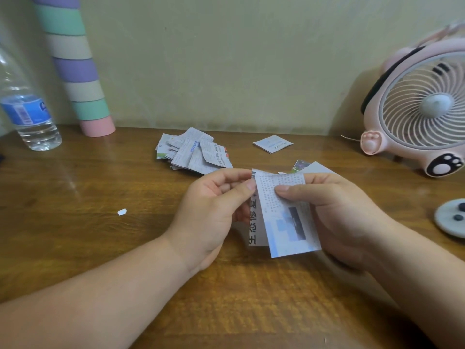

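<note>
Newsprint slip, headline 生态修复, pinched: left hand, right hand.

Both arms are in shot now, bare from frame edge to fingertips: the left forearm broad and rounded, the right forearm likewise. The left hand and right hand look full, with short fingers, and the thumbnails are trimmed short and plain.

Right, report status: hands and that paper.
Left hand pinches newspaper piece at its top edge; right hand pinches it alongside. Pile of scraps lies beyond the hands, apart.
</note>
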`<state>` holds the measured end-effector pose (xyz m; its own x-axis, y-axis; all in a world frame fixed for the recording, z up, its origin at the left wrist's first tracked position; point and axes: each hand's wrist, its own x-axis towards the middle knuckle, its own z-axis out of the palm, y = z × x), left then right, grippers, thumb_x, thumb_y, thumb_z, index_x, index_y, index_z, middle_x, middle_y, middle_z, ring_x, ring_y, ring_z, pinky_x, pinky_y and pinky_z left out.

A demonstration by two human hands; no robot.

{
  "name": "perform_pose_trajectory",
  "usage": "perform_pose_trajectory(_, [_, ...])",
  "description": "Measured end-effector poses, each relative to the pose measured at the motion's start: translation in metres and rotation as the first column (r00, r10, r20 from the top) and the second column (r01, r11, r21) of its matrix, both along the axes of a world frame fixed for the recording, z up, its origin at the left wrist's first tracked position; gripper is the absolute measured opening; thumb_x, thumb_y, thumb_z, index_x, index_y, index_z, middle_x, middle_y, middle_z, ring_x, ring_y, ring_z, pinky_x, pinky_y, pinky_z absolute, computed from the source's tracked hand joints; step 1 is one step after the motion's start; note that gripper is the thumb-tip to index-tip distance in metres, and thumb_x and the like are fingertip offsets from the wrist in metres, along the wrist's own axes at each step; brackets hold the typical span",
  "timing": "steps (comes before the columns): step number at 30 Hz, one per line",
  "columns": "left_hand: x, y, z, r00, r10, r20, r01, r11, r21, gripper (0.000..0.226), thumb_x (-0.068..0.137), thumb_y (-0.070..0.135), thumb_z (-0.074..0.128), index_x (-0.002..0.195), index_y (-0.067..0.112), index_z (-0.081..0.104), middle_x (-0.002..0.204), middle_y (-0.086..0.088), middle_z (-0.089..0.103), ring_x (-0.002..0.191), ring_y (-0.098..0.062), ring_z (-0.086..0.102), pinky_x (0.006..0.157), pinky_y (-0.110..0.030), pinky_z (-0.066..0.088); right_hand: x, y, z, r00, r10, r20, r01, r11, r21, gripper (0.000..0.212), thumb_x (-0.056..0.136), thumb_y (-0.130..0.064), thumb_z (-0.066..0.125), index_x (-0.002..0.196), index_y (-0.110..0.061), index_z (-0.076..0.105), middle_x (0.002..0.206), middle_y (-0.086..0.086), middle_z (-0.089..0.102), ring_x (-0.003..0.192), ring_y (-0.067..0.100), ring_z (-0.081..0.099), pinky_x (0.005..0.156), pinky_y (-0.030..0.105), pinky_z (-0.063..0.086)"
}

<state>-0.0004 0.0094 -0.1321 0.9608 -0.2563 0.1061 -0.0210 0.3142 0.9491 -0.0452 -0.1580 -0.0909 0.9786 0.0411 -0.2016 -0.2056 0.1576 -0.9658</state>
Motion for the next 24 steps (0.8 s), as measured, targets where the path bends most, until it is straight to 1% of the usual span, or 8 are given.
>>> perform_pose_trajectory(2, [0.0009,0.0006,0.0005,1.0,-0.012,0.01,0.011,1.0,0.014,0.012,0.092,0.006,0.065,0.09,0.012,0.076,0.095,-0.03,0.071,0.076,-0.029,0.06,0.069,-0.039,0.052,-0.0001,-0.0004,0.0001,1.0,0.004,0.001,-0.004,1.0,-0.005,0.023,0.092,-0.003,0.058,0.107,0.005,0.073,0.103,0.025,0.075,0.093,0.04,0.074,0.084,0.049,0.061])
perform_pose_trajectory(5, [-0.0004,0.0011,0.0006,0.999,-0.033,0.029,0.031,0.998,0.057,0.023,0.092,0.003,0.064,0.079,0.017,0.078,0.081,-0.017,0.072,0.063,-0.017,0.058,0.059,-0.03,0.05,0.0004,-0.0009,0.0002,1.0,0.015,0.009,-0.015,1.0,0.012,0.025,0.093,-0.005,0.058,0.11,0.005,0.072,0.105,0.025,0.075,0.095,0.04,0.074,0.082,0.046,0.06])
perform_pose_trajectory(10, [-0.0011,0.0,0.0018,1.0,-0.012,0.008,0.011,1.0,0.008,0.025,0.091,0.001,0.065,0.075,0.016,0.077,0.077,-0.017,0.069,0.059,-0.016,0.056,0.054,-0.028,0.05,0.0003,0.0005,0.0006,1.0,0.016,0.022,-0.016,0.999,0.031,0.024,0.094,-0.002,0.055,0.11,0.007,0.072,0.104,0.025,0.075,0.094,0.039,0.074,0.077,0.043,0.063])
perform_pose_trajectory(12, [-0.0015,0.0002,0.0018,1.0,-0.021,-0.004,0.021,1.0,-0.02,0.017,0.091,0.001,0.065,0.084,0.012,0.077,0.08,-0.023,0.069,0.063,-0.022,0.058,0.056,-0.029,0.05,0.0003,0.0004,0.0007,1.0,0.013,0.017,-0.013,1.0,0.027,0.024,0.094,-0.002,0.056,0.11,0.007,0.071,0.104,0.025,0.075,0.094,0.039,0.074,0.079,0.044,0.062])
perform_pose_trajectory(14, [-0.0017,0.0006,0.0016,0.999,-0.044,-0.024,0.043,0.998,-0.05,0.013,0.089,0.002,0.065,0.096,0.006,0.075,0.096,-0.034,0.069,0.077,-0.034,0.059,0.064,-0.036,0.05,0.0005,0.0005,0.0008,1.0,0.011,0.009,-0.011,1.0,0.018,0.024,0.093,-0.003,0.057,0.109,0.006,0.072,0.103,0.025,0.075,0.094,0.039,0.074,0.08,0.045,0.061])
perform_pose_trajectory(17, [-0.001,0.0014,0.0011,0.995,-0.097,-0.031,0.094,0.991,-0.093,0.021,0.081,0.003,0.071,0.1,0.01,0.078,0.104,-0.033,0.069,0.089,-0.037,0.056,0.071,-0.04,0.048,0.0002,0.001,0.0012,1.0,0.015,0.005,-0.015,1.0,0.02,0.024,0.09,-0.004,0.059,0.106,0.006,0.073,0.102,0.027,0.074,0.09,0.04,0.074,0.075,0.044,0.063])
perform_pose_trajectory(21, [-0.0002,0.0016,0.0027,0.989,-0.145,-0.019,0.142,0.984,-0.109,0.027,0.075,0.004,0.072,0.098,0.015,0.081,0.095,-0.023,0.068,0.082,-0.035,0.054,0.064,-0.036,0.048,-0.0005,0.0002,0.0011,1.0,0.025,0.008,-0.025,0.999,0.033,0.023,0.088,-0.004,0.059,0.102,0.005,0.074,0.1,0.027,0.074,0.085,0.038,0.074,0.072,0.042,0.063])
perform_pose_trajectory(24, [-0.0002,0.0017,0.0029,0.99,-0.138,-0.024,0.135,0.985,-0.104,0.027,0.075,0.008,0.067,0.097,0.015,0.081,0.103,-0.037,0.065,0.08,-0.034,0.054,0.061,-0.033,0.048,0.0005,-0.0012,-0.0002,0.999,0.038,0.022,-0.038,0.999,0.026,0.027,0.086,-0.007,0.061,0.107,0.005,0.073,0.104,0.027,0.074,0.094,0.041,0.073,0.083,0.047,0.06])
